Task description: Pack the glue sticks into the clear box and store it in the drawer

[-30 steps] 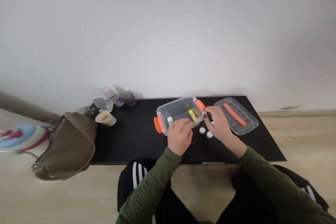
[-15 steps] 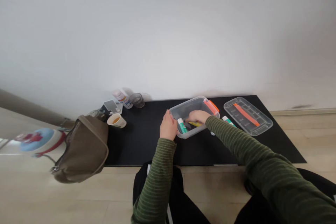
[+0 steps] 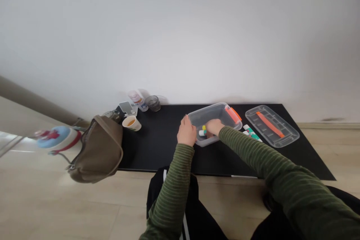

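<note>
A clear plastic box [image 3: 206, 111] with an orange clip stands uncovered on the black table. My left hand [image 3: 187, 132] is closed on its left rim. Inside the box, the fingers of my right hand [image 3: 215, 126] are closed around a glue stick [image 3: 202, 133], whose white end points left. A yellow piece [image 3: 204, 128] shows right beside the glue stick at my fingers; whether I hold it too, I cannot tell. My right palm and sleeve hide part of the box floor.
Right of the box lie green-and-white glue sticks [image 3: 253, 133] and the clear lid [image 3: 277, 138] with its orange handle. A paper cup [image 3: 136, 124] of drink, a glass [image 3: 153, 103], a bottle [image 3: 137, 99] and a brown bag [image 3: 98, 153] occupy the table's left end.
The glue stick leaning in the box now lies sideways in my right fingers. The yellow piece has shifted beside it. My left hand stays on the rim; the whole view has shifted slightly.
</note>
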{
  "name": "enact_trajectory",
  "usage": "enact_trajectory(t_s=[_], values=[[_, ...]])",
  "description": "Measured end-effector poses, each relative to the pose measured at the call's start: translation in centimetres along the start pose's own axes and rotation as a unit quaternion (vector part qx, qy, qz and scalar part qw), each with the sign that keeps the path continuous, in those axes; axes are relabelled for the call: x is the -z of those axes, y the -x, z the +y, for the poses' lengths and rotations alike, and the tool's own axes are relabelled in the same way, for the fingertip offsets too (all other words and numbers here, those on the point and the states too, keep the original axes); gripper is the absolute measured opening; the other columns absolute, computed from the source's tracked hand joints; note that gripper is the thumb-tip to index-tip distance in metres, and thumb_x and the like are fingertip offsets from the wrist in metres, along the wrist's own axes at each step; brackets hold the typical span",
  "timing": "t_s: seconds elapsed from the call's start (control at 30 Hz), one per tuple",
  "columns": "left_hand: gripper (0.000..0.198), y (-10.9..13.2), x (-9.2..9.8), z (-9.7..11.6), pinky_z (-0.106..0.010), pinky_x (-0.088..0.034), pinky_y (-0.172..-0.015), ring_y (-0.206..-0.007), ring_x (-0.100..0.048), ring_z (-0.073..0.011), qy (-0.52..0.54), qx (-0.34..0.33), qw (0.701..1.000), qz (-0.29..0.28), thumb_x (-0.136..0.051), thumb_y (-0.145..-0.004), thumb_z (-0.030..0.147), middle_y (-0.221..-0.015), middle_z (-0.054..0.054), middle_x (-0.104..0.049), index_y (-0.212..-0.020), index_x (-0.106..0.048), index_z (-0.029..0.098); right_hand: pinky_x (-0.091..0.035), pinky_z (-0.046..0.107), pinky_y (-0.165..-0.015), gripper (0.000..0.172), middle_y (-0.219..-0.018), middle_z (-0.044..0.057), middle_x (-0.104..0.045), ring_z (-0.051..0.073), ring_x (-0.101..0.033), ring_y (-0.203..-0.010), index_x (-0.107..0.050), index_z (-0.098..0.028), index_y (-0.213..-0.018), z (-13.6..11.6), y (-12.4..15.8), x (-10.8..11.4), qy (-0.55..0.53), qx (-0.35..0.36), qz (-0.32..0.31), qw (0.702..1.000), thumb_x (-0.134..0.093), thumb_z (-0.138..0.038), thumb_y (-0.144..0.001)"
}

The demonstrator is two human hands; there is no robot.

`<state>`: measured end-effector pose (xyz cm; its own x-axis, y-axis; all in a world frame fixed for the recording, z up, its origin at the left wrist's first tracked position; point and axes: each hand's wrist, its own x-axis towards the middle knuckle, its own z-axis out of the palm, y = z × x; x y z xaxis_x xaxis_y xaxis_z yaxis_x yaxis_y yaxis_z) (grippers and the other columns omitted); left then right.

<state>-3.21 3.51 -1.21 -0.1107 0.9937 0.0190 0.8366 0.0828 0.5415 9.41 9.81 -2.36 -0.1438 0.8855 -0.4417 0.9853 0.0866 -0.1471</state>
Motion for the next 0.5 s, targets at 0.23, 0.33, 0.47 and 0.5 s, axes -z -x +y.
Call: enact_trajectory(t_s=[0.23, 0.33, 0.47, 0.5], values=[[0.042, 2.1, 1.0, 1.7, -0.042, -0.042, -0.104, -0.122, -0.053, -0.0256, 0.093, -0.189, 0.965, 0.156, -0.037, -0.095, 0.029, -0.13, -0.015, -0.057, -0.133, -0.051, 0.016, -0.049, 0.033, -0.076, 0.06, -0.118, 0.013, -0.063, 0.027, -0.063, -0.102, -0.043, -0.017, -0.127, 3.0, 7.3, 2.2, -0.069, 0.108, 0.196, 0.972, -0.067, -0.032, -0.074], [0.04, 4.8, 0.6, 3.4, -0.035, -0.047, -0.097, -0.112, -0.059, -0.0211, 0.137, -0.249, 0.956, 0.076, -0.036, -0.097, 0.037, -0.123, -0.01, -0.061, -0.13, -0.051, 0.02, -0.047, 0.031, -0.077, 0.047, -0.112, 0.01, -0.062, 0.024, -0.062, -0.101, -0.045, -0.018, -0.12, 4.3, 11.5, 0.1, -0.108, 0.187, 0.23, 0.949, -0.062, -0.028, -0.077], [0.026, 7.6, -1.1, 5.2, -0.03, -0.05, -0.079, -0.085, -0.066, -0.0189, 0.142, -0.231, 0.962, -0.042, -0.041, -0.095, 0.038, -0.095, -0.005, -0.068, -0.109, -0.055, 0.022, -0.047, 0.032, -0.076, 0.043, -0.108, 0.011, -0.061, 0.024, -0.06, -0.1, -0.047, -0.016, -0.117, 6.1, 15.4, -3.6, -0.092, 0.177, 0.23, 0.953, -0.06, -0.027, -0.077], [0.023, 7.9, -1.6, 5.5, -0.03, -0.05, -0.075, -0.079, -0.066, -0.0185, 0.145, -0.225, 0.962, -0.056, -0.041, -0.095, 0.037, -0.09, -0.005, -0.067, -0.106, -0.055, 0.022, -0.046, 0.032, -0.075, 0.041, -0.106, 0.012, -0.061, 0.025, -0.06, -0.098, -0.048, -0.016, -0.116, 6.9, 16.1, -4.4, -0.077, 0.159, 0.232, 0.956, -0.059, -0.027, -0.078]])
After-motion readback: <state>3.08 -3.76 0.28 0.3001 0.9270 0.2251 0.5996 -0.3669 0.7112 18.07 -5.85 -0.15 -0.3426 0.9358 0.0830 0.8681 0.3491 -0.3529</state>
